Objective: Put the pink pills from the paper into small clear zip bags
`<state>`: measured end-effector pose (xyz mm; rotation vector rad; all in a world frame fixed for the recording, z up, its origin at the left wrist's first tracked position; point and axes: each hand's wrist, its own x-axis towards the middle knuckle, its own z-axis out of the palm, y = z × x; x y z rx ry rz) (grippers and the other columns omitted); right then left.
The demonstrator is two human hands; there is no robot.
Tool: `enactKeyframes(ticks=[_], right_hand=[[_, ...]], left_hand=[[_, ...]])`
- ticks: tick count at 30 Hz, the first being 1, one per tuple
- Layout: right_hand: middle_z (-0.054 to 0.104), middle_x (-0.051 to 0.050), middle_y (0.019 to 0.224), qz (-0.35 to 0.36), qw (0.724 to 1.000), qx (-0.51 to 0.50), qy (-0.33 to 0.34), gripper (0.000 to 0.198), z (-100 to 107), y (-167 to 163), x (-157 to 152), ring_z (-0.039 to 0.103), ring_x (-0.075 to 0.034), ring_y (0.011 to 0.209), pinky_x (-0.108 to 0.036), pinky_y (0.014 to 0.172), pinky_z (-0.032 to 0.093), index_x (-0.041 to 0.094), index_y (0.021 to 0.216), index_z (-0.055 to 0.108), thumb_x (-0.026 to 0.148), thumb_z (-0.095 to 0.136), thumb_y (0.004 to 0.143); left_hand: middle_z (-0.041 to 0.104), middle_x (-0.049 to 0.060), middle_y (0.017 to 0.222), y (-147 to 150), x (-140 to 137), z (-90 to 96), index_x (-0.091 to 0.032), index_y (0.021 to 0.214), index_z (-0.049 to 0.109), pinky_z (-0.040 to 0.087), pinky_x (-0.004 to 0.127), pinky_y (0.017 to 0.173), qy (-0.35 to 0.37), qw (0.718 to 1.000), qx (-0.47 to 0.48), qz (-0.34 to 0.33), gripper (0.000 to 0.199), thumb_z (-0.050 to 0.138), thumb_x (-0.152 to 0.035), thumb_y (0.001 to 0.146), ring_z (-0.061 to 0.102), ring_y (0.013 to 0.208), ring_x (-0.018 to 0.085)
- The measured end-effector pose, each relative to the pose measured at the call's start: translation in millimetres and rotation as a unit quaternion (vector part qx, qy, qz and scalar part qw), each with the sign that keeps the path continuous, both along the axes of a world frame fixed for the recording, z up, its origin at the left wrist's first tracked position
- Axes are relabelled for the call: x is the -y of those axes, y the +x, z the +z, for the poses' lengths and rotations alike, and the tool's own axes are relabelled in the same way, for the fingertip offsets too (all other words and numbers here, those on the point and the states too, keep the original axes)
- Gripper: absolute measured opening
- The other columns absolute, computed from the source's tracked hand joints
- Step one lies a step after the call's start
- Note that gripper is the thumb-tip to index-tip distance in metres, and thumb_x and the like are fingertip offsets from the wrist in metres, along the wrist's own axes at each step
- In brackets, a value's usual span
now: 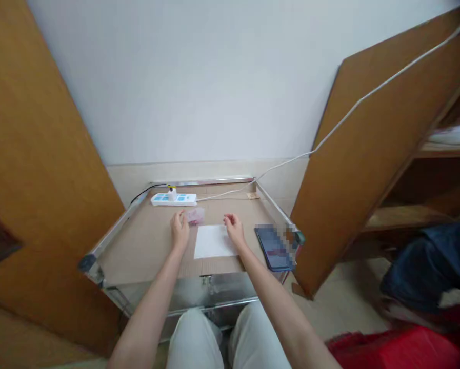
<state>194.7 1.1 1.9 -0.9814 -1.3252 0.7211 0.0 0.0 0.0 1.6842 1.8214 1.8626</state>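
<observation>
My left hand (180, 229) is closed at the left edge of a small see-through plastic bag (195, 216), with its fingertips against it. Something pinkish shows at the lower part of the bag, too small to make out. Beyond the right part of a white sheet of paper (213, 242) is my right hand (234, 228), its thumb and fingers drawn together in a pinch. Whatever may be between those fingertips is too small to tell. The paper lies flat on the brown cardboard-like top (141, 256) of a metal-edged case.
At the back left lies a white power strip (193, 199) with a plug in it; its white cable (281, 165) runs up to the right. A dark tablet or phone (274, 248) rests at the right edge. Wooden panels stand on both sides, and a red item (410, 348) is at lower right.
</observation>
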Motion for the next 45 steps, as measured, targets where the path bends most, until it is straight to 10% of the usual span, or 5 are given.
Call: enactKeyframes(ticks=[29, 39, 45], right_hand=[[0.055, 0.001, 0.062, 0.006, 0.994, -0.031, -0.101, 0.015, -35, -5, -23, 0.049, -0.011, 0.052, -0.021, 0.051, 0.039, 0.017, 0.074, 0.053, 0.022, 0.046, 0.063], [0.054, 0.001, 0.062, 0.017, 0.997, -0.003, -0.08, 0.015, -29, -4, -15, 0.049, -0.011, 0.053, -0.022, 0.051, 0.039, 0.016, 0.076, 0.053, 0.023, 0.045, 0.065], [0.057, -0.002, 0.068, -0.013, 0.998, 0.058, -0.005, 0.016, -24, -4, -9, 0.051, -0.013, 0.062, -0.023, 0.06, 0.038, 0.016, 0.076, 0.056, 0.023, 0.043, 0.069]], left_hand=[[0.06, 0.008, 0.096, 9, -1, -19.5, -0.016, 0.092, 0.059, 0.039, 0.034, 0.084, -0.033, 0.995, -0.051, -0.077, 0.03, 0.054, -0.029, 0.065, 0.053, 0.093, 0.02], [0.062, 0.009, 0.083, -1, -19, -8.3, -0.015, 0.083, 0.056, 0.045, 0.031, 0.072, -0.025, 0.98, 0.196, -0.027, 0.022, 0.047, -0.031, 0.07, 0.058, 0.078, 0.018], [0.061, 0.008, 0.085, 8, -9, 20.2, -0.016, 0.086, 0.046, 0.047, 0.033, 0.068, -0.001, 0.923, 0.345, -0.172, 0.024, 0.047, -0.036, 0.071, 0.06, 0.076, 0.018]])
